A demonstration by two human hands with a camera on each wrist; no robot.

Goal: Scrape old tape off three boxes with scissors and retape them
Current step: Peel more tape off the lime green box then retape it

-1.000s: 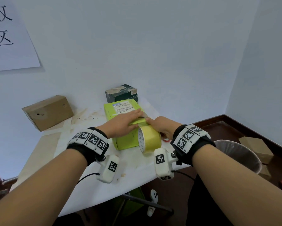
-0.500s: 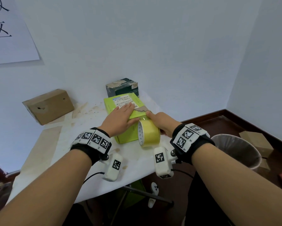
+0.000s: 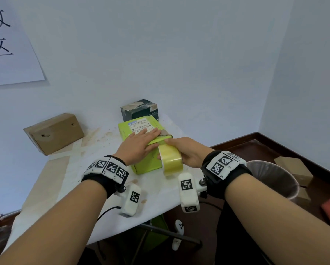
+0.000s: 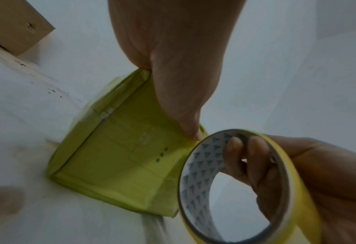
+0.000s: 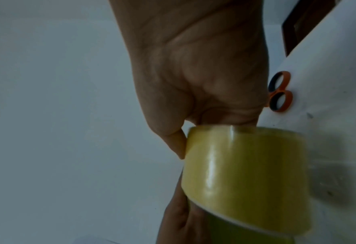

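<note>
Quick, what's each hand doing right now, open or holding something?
Left hand: open, fingers flat, pressing on top of the green box.
Right hand: closed on the yellow tape roll, fingers through its core.

Tape roll (image 3: 172, 161) right of box (image 3: 145, 165), scissors (image 5: 279, 92) beyond.

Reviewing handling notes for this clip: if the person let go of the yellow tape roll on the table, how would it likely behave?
The tape roll stands on edge in the right hand, so it would probably roll or topple. Its hollow core suggests it is light. A strip seems stuck to the green box, perhaps tethering it.
</note>
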